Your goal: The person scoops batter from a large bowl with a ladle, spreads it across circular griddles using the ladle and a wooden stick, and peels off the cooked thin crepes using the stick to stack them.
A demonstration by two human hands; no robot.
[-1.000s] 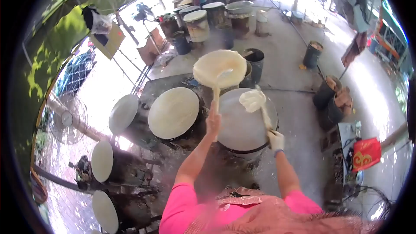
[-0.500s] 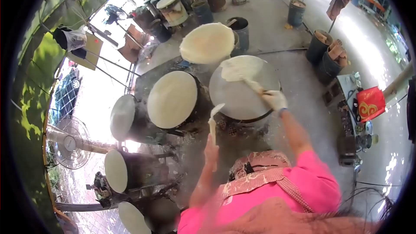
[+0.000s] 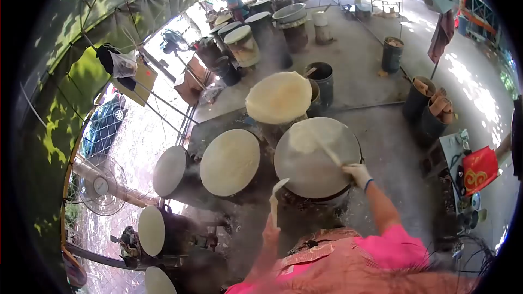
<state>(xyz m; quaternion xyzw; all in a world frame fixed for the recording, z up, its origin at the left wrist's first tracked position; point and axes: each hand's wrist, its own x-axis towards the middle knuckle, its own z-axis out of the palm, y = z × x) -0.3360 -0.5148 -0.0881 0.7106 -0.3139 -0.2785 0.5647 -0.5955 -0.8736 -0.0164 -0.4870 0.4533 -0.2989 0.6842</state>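
Though it hung lumped a second ago, pale dough (image 3: 305, 137) lies spread on the griddle (image 3: 308, 175) beyond the right hand (image 3: 358, 175), which grips a pale strip (image 3: 332, 156); spreading seems begun, the left hand (image 3: 271, 232) holding a spatula (image 3: 274, 201).

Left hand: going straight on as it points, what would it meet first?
The utensil in the left hand would probably meet the griddle beside the right hand first, though depth is unclear.
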